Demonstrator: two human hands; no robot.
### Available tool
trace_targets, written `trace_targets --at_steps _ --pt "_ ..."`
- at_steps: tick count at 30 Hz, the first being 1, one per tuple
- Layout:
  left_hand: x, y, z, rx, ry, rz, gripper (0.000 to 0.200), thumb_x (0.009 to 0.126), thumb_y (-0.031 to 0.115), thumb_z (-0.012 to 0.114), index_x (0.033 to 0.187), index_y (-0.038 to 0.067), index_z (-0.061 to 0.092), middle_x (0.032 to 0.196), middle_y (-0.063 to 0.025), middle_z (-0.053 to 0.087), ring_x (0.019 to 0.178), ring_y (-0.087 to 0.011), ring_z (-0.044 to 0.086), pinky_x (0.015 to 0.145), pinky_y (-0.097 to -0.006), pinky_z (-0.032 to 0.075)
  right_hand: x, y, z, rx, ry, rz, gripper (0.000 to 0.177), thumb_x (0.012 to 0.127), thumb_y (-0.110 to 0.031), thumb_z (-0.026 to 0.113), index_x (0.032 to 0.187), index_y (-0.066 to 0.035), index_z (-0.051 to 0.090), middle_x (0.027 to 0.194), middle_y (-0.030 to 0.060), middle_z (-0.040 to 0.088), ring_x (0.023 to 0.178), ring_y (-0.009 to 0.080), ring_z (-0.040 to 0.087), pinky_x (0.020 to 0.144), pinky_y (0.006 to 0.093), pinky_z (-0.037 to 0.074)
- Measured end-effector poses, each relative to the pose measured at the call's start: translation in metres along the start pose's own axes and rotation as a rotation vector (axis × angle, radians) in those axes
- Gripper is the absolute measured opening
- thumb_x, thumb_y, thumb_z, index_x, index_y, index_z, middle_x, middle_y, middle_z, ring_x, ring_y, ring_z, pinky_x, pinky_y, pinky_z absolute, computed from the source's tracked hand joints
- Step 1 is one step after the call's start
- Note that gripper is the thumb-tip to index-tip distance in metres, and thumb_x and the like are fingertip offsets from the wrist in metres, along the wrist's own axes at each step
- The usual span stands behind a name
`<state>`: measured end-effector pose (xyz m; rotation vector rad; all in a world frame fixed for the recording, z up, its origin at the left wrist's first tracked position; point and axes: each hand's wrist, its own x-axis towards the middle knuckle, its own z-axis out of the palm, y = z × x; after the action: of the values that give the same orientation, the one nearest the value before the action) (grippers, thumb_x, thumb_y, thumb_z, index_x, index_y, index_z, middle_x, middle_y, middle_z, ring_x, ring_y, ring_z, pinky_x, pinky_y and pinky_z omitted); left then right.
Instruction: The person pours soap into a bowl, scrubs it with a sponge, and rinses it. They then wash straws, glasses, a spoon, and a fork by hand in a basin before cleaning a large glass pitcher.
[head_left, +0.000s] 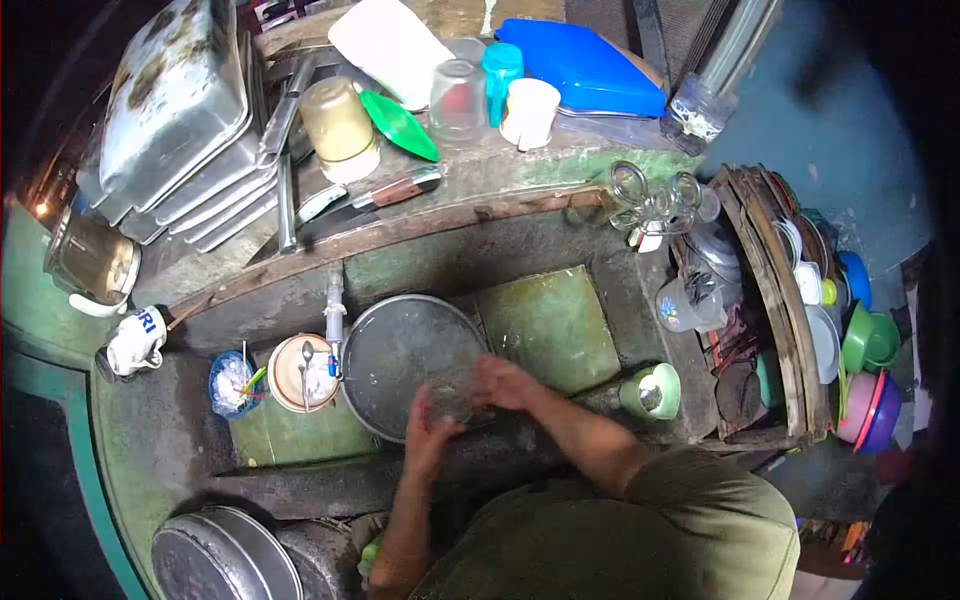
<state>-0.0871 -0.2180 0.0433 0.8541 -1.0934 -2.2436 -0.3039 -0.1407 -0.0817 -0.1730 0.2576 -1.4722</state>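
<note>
Fingers [441, 410] of left hand [430, 436] and right hand [505, 383] clasp a clear glass [455, 400] over the metal basin [385, 335]; a firm two-sided hold should prevent slipping.

Both arms bent inward — left hand [430, 432] and right hand [505, 383] cupped close together

Dishwashing corner: sink [550, 320], dish rack [790, 330]

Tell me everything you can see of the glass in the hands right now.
The glass is a clear tumbler, too blurred for finer detail. The left hand wraps it from the lower left of the picture, the right hand from the upper right. It is held over the near edge of the round metal basin.
</note>
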Motion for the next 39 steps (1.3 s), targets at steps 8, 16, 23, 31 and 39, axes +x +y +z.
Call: trace_targets --at_steps 8,16,23,31,39 --pt "0.003 -0.041 0.021 0.236 -0.320 -0.274 0.053 0.094 0.017 0.058 0.142 0.012 0.037 0.136 -0.0108 0.048 0.110 -0.0245 0.058 0.089 -0.0371 0.050 -0.043 -0.172 0.066 -0.255 -0.097 -0.495 0.069 0.084 -0.054 0.061 0.131 -0.005 0.049 0.116 0.0132 0.061 0.103 0.0333 0.060 0.088 0.0496 0.049" --pt "-0.008 -0.061 0.005 0.220 -0.093 -0.404 0.042 0.097 0.015 0.055 0.138 0.013 0.045 0.125 -0.0032 0.057 0.103 -0.0163 0.059 0.084 -0.0298 0.049 0.020 -0.244 0.096 0.103 -0.271 -0.666 0.052 0.086 -0.034 0.048 0.123 0.004 0.046 0.095 0.0225 0.058 0.066 0.0231 0.058 0.052 0.0281 0.049" --pt "0.022 -0.097 -0.068 0.325 0.105 -0.325 0.039 0.092 0.021 0.062 0.129 0.010 0.053 0.117 -0.0024 0.060 0.100 -0.0157 0.059 0.084 -0.0308 0.049 0.048 -0.224 0.166 0.520 -0.407 -0.599 0.037 0.088 -0.017 0.062 0.110 0.009 0.047 0.101 0.0209 0.047 0.076 0.0192 0.048 0.070 0.0287 0.053" --pt "0.128 -0.130 -0.143 1.162 0.176 0.050 0.058 0.085 0.025 0.066 0.137 0.012 0.043 0.133 -0.0211 0.050 0.124 -0.0348 0.048 0.102 -0.0478 0.040 0.042 -0.211 0.137 0.384 -0.196 -0.670 0.035 0.093 -0.014 0.055 0.122 0.006 0.050 0.128 0.0256 0.045 0.110 0.0345 0.050 0.086 0.0360 0.054" --pt "0.177 -0.168 -0.145 1.436 -0.160 -0.161 0.070 0.087 0.028 0.063 0.144 0.005 0.030 0.142 -0.0228 0.040 0.132 -0.0377 0.039 0.110 -0.0470 0.032 -0.041 -0.135 0.106 -0.020 0.448 -0.521 0.067 0.089 -0.054 0.054 0.122 0.003 0.053 0.125 0.0251 0.056 0.109 0.0336 0.057 0.094 0.0477 0.045"
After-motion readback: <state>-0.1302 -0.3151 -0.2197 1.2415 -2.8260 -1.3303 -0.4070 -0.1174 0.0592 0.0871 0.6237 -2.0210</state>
